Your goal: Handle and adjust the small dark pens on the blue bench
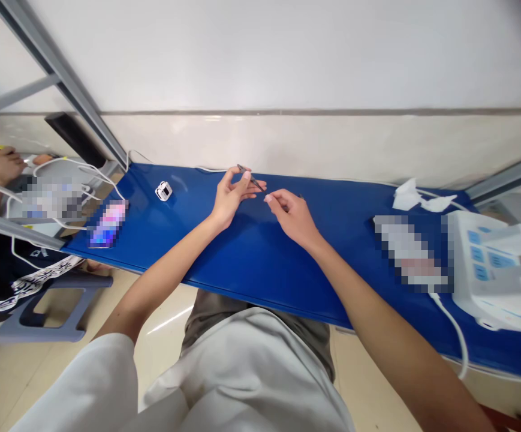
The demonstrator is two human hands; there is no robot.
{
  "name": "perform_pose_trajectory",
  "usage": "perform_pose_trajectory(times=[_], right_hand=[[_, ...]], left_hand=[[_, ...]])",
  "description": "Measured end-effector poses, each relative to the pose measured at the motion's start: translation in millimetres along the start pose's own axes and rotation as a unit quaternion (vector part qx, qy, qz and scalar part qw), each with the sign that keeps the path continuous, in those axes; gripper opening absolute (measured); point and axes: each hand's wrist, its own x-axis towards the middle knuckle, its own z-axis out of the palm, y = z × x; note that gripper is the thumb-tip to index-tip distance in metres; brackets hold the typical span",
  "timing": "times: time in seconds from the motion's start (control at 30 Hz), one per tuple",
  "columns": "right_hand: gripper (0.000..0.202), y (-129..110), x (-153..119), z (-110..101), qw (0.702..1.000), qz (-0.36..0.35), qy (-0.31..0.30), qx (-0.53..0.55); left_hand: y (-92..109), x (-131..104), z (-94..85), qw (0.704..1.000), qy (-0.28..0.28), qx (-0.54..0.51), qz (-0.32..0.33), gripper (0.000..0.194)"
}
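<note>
My left hand (231,198) grasps a thin dark stick (254,180) between thumb and fingers, the other fingers spread out beyond it. The stick tilts, one end toward half past ten, the other toward half past four. Just beside that lower end, my right hand (292,217) has thumb and index finger brought together; I cannot tell whether they pinch the tip or anything else. A small dark bit shows beyond the right knuckles, too little of it to name.

Under both hands is a blue table (260,264). From the stick, a small white device (164,191) with a dark face sits at nine o'clock, and a phone (108,224) with a lit, blurred screen lies between eight and nine. Crumpled white tissue (406,195) is at three o'clock. Toward four lies a blurred flat device (406,249) with a white cable (453,327) at its near end, and past it a white box (467,264) with blue markings. A pale wall (282,60) rises at twelve. Far off at nine, another person's hand (6,165) is among pale cords.
</note>
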Motion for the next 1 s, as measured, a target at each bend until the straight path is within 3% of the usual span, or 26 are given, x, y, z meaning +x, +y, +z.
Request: perform_pose_trajectory(times=[0.27, 0.63, 1.0], right_hand=[[0.06, 3.0, 0.7, -0.9, 1.0, 0.003, 0.003, 0.002], [0.058, -7.7, -2.8, -2.0, 1.0, 0.003, -0.023, -0.008], [0.062, -0.1, -1.7, -1.5, 1.0, 0.02, -0.012, 0.018]], left_hand=[[-13.3, -4.9, 0.6, 0.995, -0.089, 0.049, 0.019, 0.05], [-11.6, -4.1, 0.4, 0.991, -0.112, 0.067, 0.038, 0.049], [-8.3, -3.9, -1.2, 0.988, -0.122, 0.082, 0.053, 0.05]])
